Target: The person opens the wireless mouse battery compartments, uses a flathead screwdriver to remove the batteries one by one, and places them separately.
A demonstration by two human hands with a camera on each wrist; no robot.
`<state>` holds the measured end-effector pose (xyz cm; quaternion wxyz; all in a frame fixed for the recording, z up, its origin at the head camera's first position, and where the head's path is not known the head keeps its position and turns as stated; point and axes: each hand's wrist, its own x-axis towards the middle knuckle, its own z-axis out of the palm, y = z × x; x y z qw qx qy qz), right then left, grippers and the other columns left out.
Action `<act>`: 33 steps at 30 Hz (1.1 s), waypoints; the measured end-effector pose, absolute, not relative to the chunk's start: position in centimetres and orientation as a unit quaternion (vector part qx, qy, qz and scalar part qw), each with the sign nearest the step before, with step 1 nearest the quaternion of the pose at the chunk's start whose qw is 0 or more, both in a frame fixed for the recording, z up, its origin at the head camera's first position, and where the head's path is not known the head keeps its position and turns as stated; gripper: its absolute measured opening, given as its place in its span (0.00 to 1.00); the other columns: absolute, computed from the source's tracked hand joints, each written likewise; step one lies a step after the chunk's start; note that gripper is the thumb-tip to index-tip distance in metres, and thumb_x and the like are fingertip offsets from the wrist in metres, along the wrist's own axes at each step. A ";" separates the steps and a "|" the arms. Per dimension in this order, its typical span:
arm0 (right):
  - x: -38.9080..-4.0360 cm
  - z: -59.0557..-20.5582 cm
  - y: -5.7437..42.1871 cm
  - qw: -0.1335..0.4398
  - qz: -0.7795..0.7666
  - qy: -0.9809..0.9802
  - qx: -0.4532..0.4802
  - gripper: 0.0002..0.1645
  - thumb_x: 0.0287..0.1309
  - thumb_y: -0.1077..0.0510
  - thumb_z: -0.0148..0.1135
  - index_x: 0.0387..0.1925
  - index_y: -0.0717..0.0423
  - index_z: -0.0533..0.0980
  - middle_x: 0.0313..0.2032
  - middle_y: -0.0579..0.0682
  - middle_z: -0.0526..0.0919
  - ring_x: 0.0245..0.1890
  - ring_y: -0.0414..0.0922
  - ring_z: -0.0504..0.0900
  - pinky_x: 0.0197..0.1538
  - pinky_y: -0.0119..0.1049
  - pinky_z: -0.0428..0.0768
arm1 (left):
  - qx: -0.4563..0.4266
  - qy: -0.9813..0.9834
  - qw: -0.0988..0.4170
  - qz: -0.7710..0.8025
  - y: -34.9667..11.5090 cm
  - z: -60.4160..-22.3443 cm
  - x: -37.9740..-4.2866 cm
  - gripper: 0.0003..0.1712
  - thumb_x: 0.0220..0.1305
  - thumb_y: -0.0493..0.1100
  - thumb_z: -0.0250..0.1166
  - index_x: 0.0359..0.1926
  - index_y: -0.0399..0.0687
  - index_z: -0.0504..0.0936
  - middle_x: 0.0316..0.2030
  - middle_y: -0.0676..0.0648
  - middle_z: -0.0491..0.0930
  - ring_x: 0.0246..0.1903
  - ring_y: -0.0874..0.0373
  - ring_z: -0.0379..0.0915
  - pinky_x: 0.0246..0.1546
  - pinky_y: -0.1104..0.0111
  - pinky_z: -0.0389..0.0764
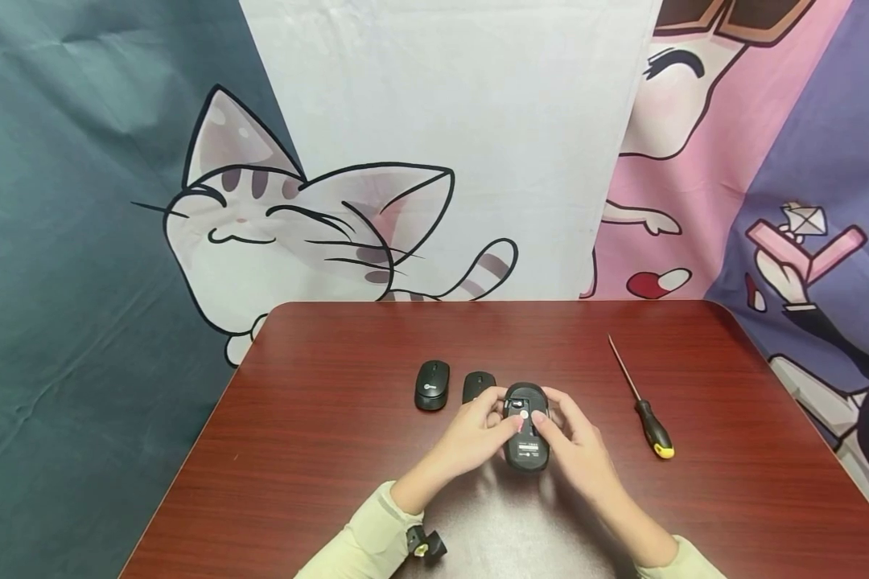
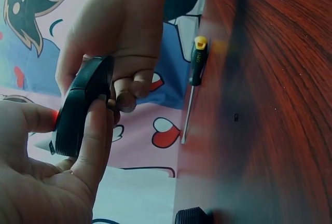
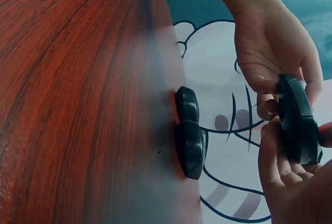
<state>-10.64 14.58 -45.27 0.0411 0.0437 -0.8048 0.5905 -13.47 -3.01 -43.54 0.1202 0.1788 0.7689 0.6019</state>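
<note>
Both hands hold a black computer mouse (image 1: 527,460) above the table, its underside turned up toward the head camera. A recessed compartment and a printed label show on that underside. My left hand (image 1: 474,434) grips the mouse's left side, the thumb over the recess and the fingers underneath. From the other side my right hand (image 1: 578,450) grips it, its thumb also on the underside. In the left wrist view the mouse (image 2: 78,107) is seen edge-on between the hands. The right wrist view shows the mouse (image 3: 296,123) from its other edge.
A second black mouse (image 1: 432,384) lies on the red-brown table (image 1: 319,450). Beside it, a third mouse (image 1: 479,384) is partly hidden behind my left hand. A screwdriver (image 1: 650,426) with a black and yellow handle lies to the right. A cartoon cloth (image 1: 449,96) hangs behind the table.
</note>
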 end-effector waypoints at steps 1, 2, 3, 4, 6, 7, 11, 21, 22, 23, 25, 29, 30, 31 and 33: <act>-10.7 -45.3 14.6 0.047 0.585 -0.809 0.042 0.20 0.63 0.49 0.56 0.57 0.42 0.69 0.42 0.46 0.83 0.39 0.37 0.82 0.43 0.27 0.80 | 0.179 0.767 0.122 0.604 -3.0 -43.6 -13.4 0.19 0.62 0.42 0.60 0.53 0.44 0.71 0.35 0.48 0.79 0.25 0.66 0.77 0.22 0.65 0.84; -10.7 -45.2 14.6 0.056 0.579 -0.813 0.043 0.20 0.63 0.50 0.56 0.56 0.42 0.70 0.43 0.45 0.82 0.40 0.37 0.81 0.44 0.27 0.79 | 0.178 0.766 0.126 0.605 -3.0 -43.6 -13.4 0.19 0.62 0.43 0.60 0.54 0.44 0.71 0.35 0.48 0.79 0.24 0.66 0.77 0.22 0.64 0.84; -10.8 -45.2 14.6 0.065 0.573 -0.816 0.044 0.19 0.63 0.50 0.57 0.55 0.43 0.71 0.44 0.45 0.82 0.41 0.38 0.81 0.45 0.27 0.78 | 0.178 0.764 0.128 0.606 -3.1 -43.7 -13.4 0.20 0.62 0.42 0.60 0.54 0.43 0.71 0.35 0.48 0.79 0.24 0.66 0.77 0.22 0.63 0.84; -11.0 -45.1 14.6 0.074 0.569 -0.817 0.048 0.19 0.62 0.52 0.57 0.55 0.44 0.72 0.45 0.45 0.81 0.42 0.38 0.80 0.46 0.27 0.79 | 0.178 0.762 0.132 0.608 -3.1 -43.8 -13.4 0.20 0.62 0.42 0.60 0.55 0.43 0.71 0.35 0.48 0.79 0.24 0.65 0.77 0.22 0.62 0.85; -11.2 -45.0 14.7 0.091 0.563 -0.820 0.056 0.16 0.61 0.54 0.59 0.52 0.47 0.74 0.45 0.45 0.78 0.42 0.40 0.79 0.46 0.27 0.79 | 0.180 0.759 0.137 0.610 -3.1 -44.3 -13.5 0.21 0.63 0.44 0.60 0.55 0.44 0.70 0.35 0.48 0.80 0.23 0.64 0.78 0.22 0.60 0.85; -11.3 -44.9 14.7 0.097 0.562 -0.820 0.058 0.15 0.61 0.55 0.59 0.50 0.49 0.75 0.46 0.45 0.77 0.42 0.41 0.79 0.46 0.28 0.79 | 0.180 0.759 0.139 0.610 -3.2 -44.3 -13.5 0.21 0.63 0.44 0.60 0.56 0.44 0.70 0.35 0.48 0.80 0.23 0.64 0.78 0.22 0.59 0.85; -11.5 -44.3 14.9 0.094 0.560 -0.822 0.049 0.11 0.59 0.54 0.62 0.44 0.51 0.78 0.45 0.44 0.75 0.42 0.41 0.78 0.45 0.28 0.78 | 0.182 0.757 0.142 0.611 -3.2 -44.5 -13.5 0.22 0.63 0.45 0.60 0.56 0.44 0.70 0.36 0.48 0.80 0.23 0.64 0.78 0.23 0.57 0.85; -11.9 -43.3 15.7 0.037 0.590 -0.807 -0.001 0.17 0.59 0.45 0.59 0.42 0.52 0.76 0.43 0.48 0.81 0.46 0.39 0.77 0.48 0.28 0.76 | 0.180 0.754 0.145 0.614 -3.5 -44.5 -13.5 0.21 0.62 0.44 0.61 0.55 0.45 0.71 0.35 0.49 0.79 0.24 0.63 0.78 0.22 0.64 0.85; -11.9 -43.2 15.8 0.034 0.599 -0.800 -0.003 0.17 0.60 0.45 0.59 0.42 0.53 0.76 0.42 0.49 0.81 0.46 0.40 0.77 0.49 0.28 0.75 | 0.182 0.753 0.143 0.616 -3.6 -44.5 -13.5 0.21 0.62 0.44 0.61 0.55 0.44 0.71 0.35 0.48 0.79 0.24 0.64 0.78 0.22 0.63 0.85; -12.0 -43.1 15.9 0.032 0.604 -0.796 -0.005 0.18 0.60 0.45 0.58 0.43 0.54 0.75 0.42 0.50 0.81 0.46 0.41 0.78 0.49 0.28 0.76 | 0.183 0.752 0.143 0.617 -3.6 -44.5 -13.5 0.21 0.62 0.43 0.61 0.55 0.44 0.71 0.35 0.48 0.79 0.24 0.63 0.78 0.22 0.62 0.85; -12.1 -42.9 16.1 0.031 0.619 -0.785 -0.003 0.18 0.61 0.46 0.58 0.43 0.56 0.75 0.40 0.51 0.81 0.43 0.44 0.79 0.47 0.29 0.77 | 0.184 0.752 0.140 0.617 -3.7 -44.6 -13.5 0.21 0.62 0.43 0.61 0.55 0.44 0.71 0.35 0.48 0.79 0.23 0.63 0.78 0.23 0.58 0.85; -12.4 -42.8 16.6 0.038 0.629 -0.776 0.010 0.18 0.62 0.48 0.56 0.45 0.58 0.74 0.36 0.53 0.81 0.38 0.46 0.81 0.44 0.33 0.82 | 0.182 0.754 0.140 0.616 -3.8 -44.7 -13.5 0.21 0.62 0.44 0.61 0.55 0.45 0.71 0.34 0.48 0.79 0.23 0.63 0.78 0.24 0.53 0.85; -12.5 -42.8 16.8 0.040 0.629 -0.777 0.014 0.18 0.63 0.49 0.56 0.46 0.58 0.74 0.36 0.54 0.81 0.37 0.46 0.81 0.44 0.35 0.82 | 0.181 0.754 0.140 0.615 -3.8 -44.7 -13.5 0.21 0.62 0.44 0.61 0.55 0.45 0.71 0.34 0.48 0.79 0.23 0.64 0.78 0.24 0.53 0.85; -12.6 -42.8 17.0 0.041 0.623 -0.781 0.018 0.18 0.63 0.49 0.56 0.47 0.58 0.74 0.36 0.55 0.81 0.37 0.45 0.81 0.43 0.35 0.82 | 0.181 0.756 0.141 0.614 -3.9 -44.7 -13.5 0.21 0.62 0.44 0.61 0.55 0.45 0.71 0.34 0.48 0.79 0.23 0.64 0.78 0.24 0.53 0.85; -12.8 -42.9 17.3 0.045 0.608 -0.793 0.022 0.18 0.63 0.49 0.56 0.48 0.56 0.73 0.37 0.55 0.80 0.37 0.43 0.81 0.43 0.33 0.82 | 0.179 0.757 0.139 0.612 -3.9 -44.6 -13.4 0.21 0.62 0.44 0.61 0.55 0.45 0.71 0.34 0.48 0.79 0.22 0.64 0.78 0.24 0.54 0.85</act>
